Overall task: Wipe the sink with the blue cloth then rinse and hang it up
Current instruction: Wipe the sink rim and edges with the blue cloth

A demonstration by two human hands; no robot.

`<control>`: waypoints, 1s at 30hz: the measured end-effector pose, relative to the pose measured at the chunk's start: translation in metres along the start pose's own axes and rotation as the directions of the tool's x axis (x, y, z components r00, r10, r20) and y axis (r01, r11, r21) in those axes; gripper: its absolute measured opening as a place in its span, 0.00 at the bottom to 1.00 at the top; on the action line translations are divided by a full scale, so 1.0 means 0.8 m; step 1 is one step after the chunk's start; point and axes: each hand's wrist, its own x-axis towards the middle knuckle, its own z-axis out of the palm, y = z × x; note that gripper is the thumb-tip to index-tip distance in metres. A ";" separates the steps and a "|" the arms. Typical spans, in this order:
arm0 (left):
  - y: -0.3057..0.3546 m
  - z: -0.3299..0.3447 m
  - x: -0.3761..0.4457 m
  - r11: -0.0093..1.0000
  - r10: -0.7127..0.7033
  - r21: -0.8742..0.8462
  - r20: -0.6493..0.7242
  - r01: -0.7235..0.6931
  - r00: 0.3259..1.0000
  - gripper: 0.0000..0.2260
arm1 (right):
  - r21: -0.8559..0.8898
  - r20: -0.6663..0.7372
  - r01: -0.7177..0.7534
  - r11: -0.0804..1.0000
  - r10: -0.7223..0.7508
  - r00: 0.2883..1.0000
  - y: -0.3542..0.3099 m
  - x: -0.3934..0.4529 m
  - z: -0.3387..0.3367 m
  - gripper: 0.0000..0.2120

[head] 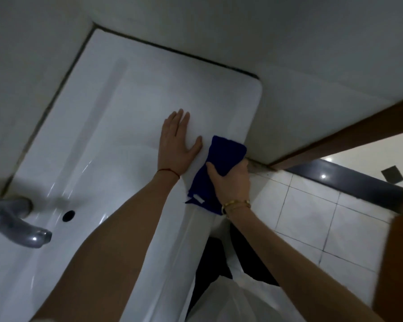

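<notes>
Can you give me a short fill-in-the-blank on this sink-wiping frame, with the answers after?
1. The right hand grips a cloth whose colour is ____.
2. The left hand lies ____ on the sink top, fingers straight.
3. The cloth sits at the sink's ____ edge, nearest the person.
4. The faucet is seen at the picture's ____ side.

Missing words: blue; flat; front; left

Just one view here, a wide-angle cam on the person's head, tilted steeply down and forward. It sits close over the glossy white ceramic sink top (130, 117), both bare forearms reaching in from the bottom edge. Grey metal tap (16, 224) sits far left, white tiled floor (312, 224) off right. Edges bend noticeably.
</notes>
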 end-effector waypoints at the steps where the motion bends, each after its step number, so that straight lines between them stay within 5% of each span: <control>1: -0.001 -0.001 0.000 1.000 0.005 -0.005 0.010 -0.005 1.000 0.31 | 0.005 0.012 -0.015 1.000 0.015 1.000 -0.004 0.008 -0.003 0.31; 7: -0.008 -0.001 -0.001 0.999 0.051 0.000 0.015 -0.051 0.999 0.31 | 0.023 -0.074 -0.018 1.000 0.019 0.997 -0.034 0.041 -0.009 0.24; 16: -0.013 0.005 -0.005 0.999 0.051 -0.003 0.007 -0.051 0.999 0.31 | 0.009 -0.103 -0.001 1.000 0.002 0.995 0.043 -0.114 0.038 0.23; 25: -0.012 0.007 -0.007 0.998 0.059 0.006 -0.005 -0.059 0.998 0.31 | 0.007 -0.089 -0.024 1.000 0.024 0.996 -0.015 -0.005 0.003 0.21; 30: -0.010 0.008 -0.006 0.999 0.042 0.000 -0.013 -0.042 0.999 0.31 | -0.005 -0.110 -0.027 1.000 0.026 0.994 0.015 -0.052 0.023 0.25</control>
